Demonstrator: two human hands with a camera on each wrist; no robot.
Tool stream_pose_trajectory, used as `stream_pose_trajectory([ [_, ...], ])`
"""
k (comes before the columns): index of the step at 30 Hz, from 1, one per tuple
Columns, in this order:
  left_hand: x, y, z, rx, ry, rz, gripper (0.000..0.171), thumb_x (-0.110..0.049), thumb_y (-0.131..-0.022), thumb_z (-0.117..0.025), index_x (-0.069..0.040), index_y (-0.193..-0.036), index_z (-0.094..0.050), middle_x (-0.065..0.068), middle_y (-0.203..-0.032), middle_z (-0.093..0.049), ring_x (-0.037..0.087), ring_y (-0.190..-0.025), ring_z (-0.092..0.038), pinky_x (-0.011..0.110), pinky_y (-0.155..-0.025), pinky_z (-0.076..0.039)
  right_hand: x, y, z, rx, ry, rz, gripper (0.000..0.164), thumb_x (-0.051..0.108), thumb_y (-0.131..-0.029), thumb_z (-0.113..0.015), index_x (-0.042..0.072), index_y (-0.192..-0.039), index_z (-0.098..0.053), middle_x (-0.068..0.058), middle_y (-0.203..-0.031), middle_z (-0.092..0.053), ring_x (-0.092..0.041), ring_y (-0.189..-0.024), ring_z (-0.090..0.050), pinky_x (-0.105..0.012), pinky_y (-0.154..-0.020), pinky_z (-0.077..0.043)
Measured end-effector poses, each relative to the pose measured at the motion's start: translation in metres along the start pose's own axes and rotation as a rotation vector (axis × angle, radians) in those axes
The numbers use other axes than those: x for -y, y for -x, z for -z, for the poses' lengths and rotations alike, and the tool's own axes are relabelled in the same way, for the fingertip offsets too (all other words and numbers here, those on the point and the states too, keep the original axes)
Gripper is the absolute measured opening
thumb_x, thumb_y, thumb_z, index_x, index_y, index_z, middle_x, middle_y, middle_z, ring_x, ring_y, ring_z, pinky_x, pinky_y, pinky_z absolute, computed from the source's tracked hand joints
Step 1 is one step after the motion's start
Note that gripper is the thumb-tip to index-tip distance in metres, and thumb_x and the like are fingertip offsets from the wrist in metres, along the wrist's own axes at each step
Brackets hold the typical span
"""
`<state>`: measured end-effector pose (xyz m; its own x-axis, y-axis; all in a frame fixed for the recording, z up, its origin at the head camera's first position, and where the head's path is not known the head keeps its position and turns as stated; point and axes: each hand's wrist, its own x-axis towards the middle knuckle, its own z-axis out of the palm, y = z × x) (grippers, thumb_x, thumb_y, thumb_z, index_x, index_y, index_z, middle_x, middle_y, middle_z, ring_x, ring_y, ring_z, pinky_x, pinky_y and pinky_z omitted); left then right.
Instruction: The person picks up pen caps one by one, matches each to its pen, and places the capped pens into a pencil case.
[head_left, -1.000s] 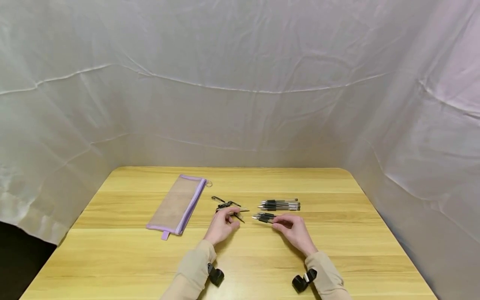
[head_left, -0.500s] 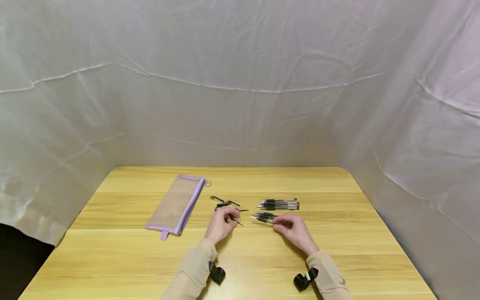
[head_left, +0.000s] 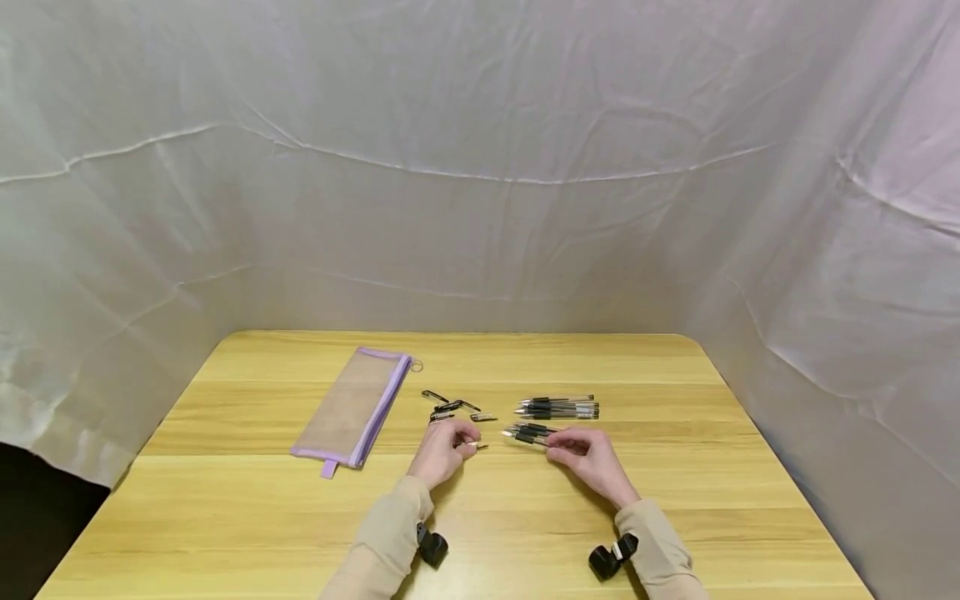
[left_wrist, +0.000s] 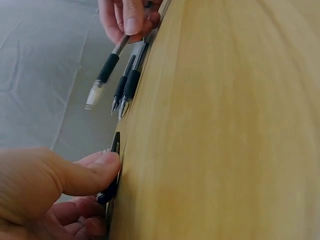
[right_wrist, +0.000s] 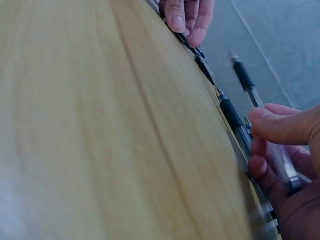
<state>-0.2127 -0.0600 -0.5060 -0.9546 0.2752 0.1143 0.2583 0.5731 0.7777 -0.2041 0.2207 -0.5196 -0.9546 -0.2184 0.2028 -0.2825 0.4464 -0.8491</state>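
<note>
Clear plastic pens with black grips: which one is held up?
The clear plastic pen with the black grip pinched in the right hand. It is raised above the wooden table; the other clear, black-gripped pens lie on the table.

You get soft, even, fairly bright light in the head view, with a pale glare on the near part of the table (head_left: 510,533) and faint shadows inside your left sleeve (head_left: 386,533) and right sleeve (head_left: 654,546). The curtain (head_left: 480,233) turns pinkish at upper right; the lower-left corner falls black. Of your 2 wrist views, the right is dimmer and bluer, its table edge bowing, lower-left glare whitish, the raised pen (right_wrist: 243,75) blurred at its tip.
</note>
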Motion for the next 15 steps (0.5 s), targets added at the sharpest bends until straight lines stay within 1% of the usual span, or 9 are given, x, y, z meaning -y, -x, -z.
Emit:
stream_pose_trajectory([
  [3,0.000,0.003,0.003,0.026,0.048,0.018,0.013,-0.002,-0.088,-0.073,-0.004,-0.100,-0.074,0.005,-0.092,-0.071,0.012,-0.082,-0.060,0.023,-0.075,-0.050,0.002,0.000,0.000,-0.007,-0.014,0.008,0.015,0.012,-0.086,-0.079,0.007,-0.100,-0.079,-0.014,-0.103,-0.076,-0.009,-0.090,-0.072,-0.019,-0.081,-0.057],
  [7,0.003,0.009,0.008,0.038,0.205,0.053,0.015,-0.005,-0.088,-0.074,-0.001,-0.103,-0.074,0.010,-0.097,-0.070,0.012,-0.082,-0.059,0.018,-0.073,-0.049,0.003,-0.001,-0.003,-0.027,-0.068,-0.004,0.015,0.012,-0.086,-0.079,0.006,-0.101,-0.078,-0.016,-0.104,-0.076,-0.005,-0.089,-0.071,-0.019,-0.081,-0.057],
  [11,0.007,0.016,0.013,0.067,0.343,0.076,0.020,-0.006,-0.089,-0.071,0.002,-0.108,-0.073,0.017,-0.106,-0.070,0.012,-0.085,-0.062,0.018,-0.076,-0.052,0.004,-0.003,-0.006,-0.028,-0.131,-0.008,0.016,0.010,-0.087,-0.077,0.003,-0.102,-0.077,-0.020,-0.104,-0.076,0.001,-0.086,-0.070,-0.018,-0.080,-0.057],
  [13,0.008,0.018,0.014,0.085,0.389,0.095,0.023,-0.006,-0.091,-0.070,0.002,-0.112,-0.072,0.019,-0.113,-0.070,0.013,-0.090,-0.064,0.019,-0.080,-0.052,0.006,-0.004,-0.007,-0.017,-0.151,-0.004,0.017,0.009,-0.088,-0.076,0.001,-0.103,-0.076,-0.022,-0.104,-0.075,0.002,-0.085,-0.069,-0.018,-0.079,-0.057],
  [15,0.010,0.020,0.014,0.089,0.427,0.109,0.024,-0.006,-0.092,-0.069,0.002,-0.115,-0.072,0.020,-0.119,-0.070,0.015,-0.095,-0.065,0.020,-0.082,-0.053,0.008,-0.005,-0.009,-0.006,-0.164,-0.002,0.016,0.009,-0.089,-0.075,0.000,-0.103,-0.076,-0.023,-0.104,-0.075,0.002,-0.085,-0.070,-0.019,-0.078,-0.057],
])
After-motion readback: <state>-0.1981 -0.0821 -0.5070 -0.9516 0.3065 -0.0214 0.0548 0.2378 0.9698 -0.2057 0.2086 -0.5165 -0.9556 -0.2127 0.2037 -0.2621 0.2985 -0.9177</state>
